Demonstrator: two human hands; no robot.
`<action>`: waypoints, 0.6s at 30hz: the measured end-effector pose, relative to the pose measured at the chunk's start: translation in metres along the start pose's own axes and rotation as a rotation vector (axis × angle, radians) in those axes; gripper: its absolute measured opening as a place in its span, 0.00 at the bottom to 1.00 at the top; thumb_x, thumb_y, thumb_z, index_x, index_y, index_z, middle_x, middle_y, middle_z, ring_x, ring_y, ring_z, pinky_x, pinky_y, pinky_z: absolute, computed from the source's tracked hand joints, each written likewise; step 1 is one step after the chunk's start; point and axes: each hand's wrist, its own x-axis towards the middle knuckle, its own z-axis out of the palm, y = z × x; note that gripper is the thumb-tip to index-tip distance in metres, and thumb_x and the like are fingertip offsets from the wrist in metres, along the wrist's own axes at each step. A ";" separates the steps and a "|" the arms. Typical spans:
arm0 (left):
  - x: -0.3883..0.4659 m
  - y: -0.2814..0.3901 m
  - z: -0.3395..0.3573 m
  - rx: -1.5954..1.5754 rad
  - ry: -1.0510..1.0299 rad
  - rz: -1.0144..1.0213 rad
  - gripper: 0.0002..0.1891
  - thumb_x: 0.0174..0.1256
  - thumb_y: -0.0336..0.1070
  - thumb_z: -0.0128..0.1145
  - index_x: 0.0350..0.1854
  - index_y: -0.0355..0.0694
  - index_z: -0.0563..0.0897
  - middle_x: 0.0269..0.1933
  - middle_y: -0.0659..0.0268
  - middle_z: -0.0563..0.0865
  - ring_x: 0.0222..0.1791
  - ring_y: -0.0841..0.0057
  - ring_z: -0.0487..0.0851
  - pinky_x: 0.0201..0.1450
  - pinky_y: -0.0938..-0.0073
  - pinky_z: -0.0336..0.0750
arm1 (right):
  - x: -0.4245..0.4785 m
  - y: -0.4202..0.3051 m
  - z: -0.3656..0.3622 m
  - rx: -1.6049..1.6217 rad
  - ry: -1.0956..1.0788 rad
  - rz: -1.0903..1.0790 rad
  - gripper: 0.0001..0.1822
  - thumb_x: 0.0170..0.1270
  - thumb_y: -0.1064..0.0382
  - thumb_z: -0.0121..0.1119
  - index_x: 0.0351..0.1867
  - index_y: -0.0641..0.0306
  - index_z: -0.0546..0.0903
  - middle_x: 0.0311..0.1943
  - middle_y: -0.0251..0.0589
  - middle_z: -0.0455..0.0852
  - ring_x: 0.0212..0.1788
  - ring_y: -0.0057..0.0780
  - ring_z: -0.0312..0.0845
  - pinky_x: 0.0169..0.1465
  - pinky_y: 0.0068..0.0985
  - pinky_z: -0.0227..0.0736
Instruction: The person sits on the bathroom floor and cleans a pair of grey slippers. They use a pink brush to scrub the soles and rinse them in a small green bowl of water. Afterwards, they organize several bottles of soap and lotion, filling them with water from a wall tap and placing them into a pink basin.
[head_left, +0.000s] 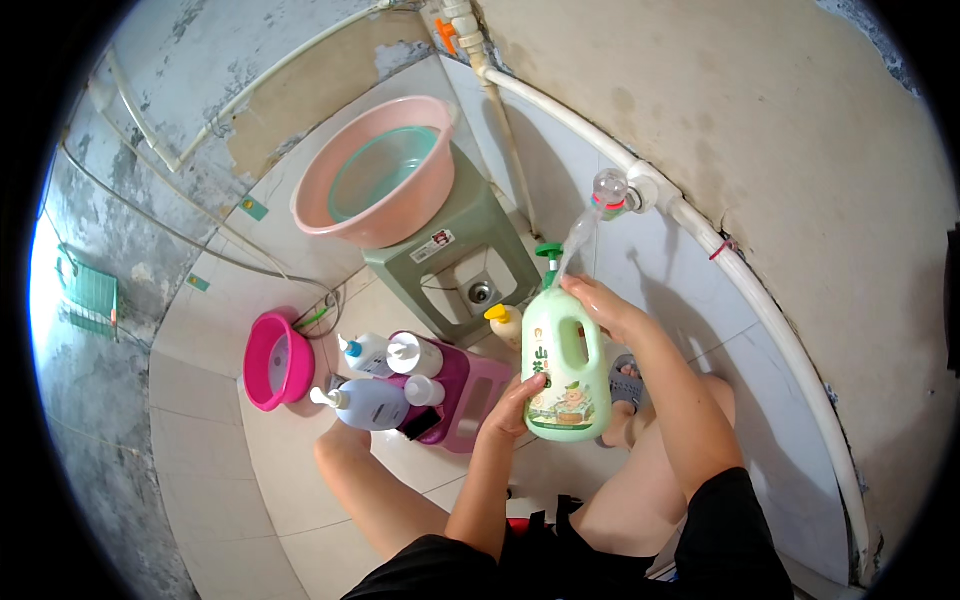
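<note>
A pale green pump bottle (562, 360) with a moulded handle and a printed label stands nearly upright in front of me. My left hand (514, 405) grips its lower left side, thumb across the front. At the bottle's shoulder, just below the green pump head (550, 251), my right hand (604, 304) holds on, some fingers hidden behind it. Water (579, 238) streams from a clear round tap nozzle (610, 184) onto the bottle's top beside my right fingers. Behind the bottle is a smaller bottle with a yellow pump (496, 313), partly covered.
Several pump bottles, including a bluish one (373, 405), and a dark phone-like object (421, 424) sit on a purple-pink stool (480, 397). A pink basin (311, 206) rests on a grey-green stool (390, 262). A magenta basin (306, 367) is left. White pipe (559, 114) lines the wall.
</note>
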 end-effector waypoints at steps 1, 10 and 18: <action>-0.001 0.000 -0.002 0.006 -0.024 -0.015 0.36 0.57 0.47 0.66 0.64 0.33 0.68 0.56 0.56 0.80 0.53 0.68 0.81 0.56 0.66 0.77 | -0.003 -0.003 0.001 0.043 -0.060 0.038 0.25 0.68 0.43 0.51 0.43 0.67 0.80 0.35 0.43 0.84 0.39 0.28 0.81 0.43 0.28 0.77; -0.009 -0.007 -0.012 -0.065 -0.137 -0.079 0.36 0.53 0.46 0.67 0.62 0.32 0.70 0.54 0.56 0.83 0.50 0.67 0.84 0.55 0.67 0.78 | -0.001 -0.020 -0.005 0.417 -0.561 0.143 0.14 0.66 0.55 0.55 0.27 0.64 0.77 0.43 0.57 0.85 0.42 0.35 0.83 0.45 0.31 0.79; -0.006 -0.005 0.008 0.039 -0.011 -0.014 0.39 0.54 0.49 0.67 0.64 0.32 0.68 0.53 0.57 0.82 0.50 0.69 0.83 0.54 0.67 0.78 | 0.018 -0.023 -0.006 0.232 -0.397 0.082 0.13 0.64 0.59 0.56 0.29 0.69 0.81 0.35 0.56 0.87 0.35 0.36 0.85 0.40 0.31 0.80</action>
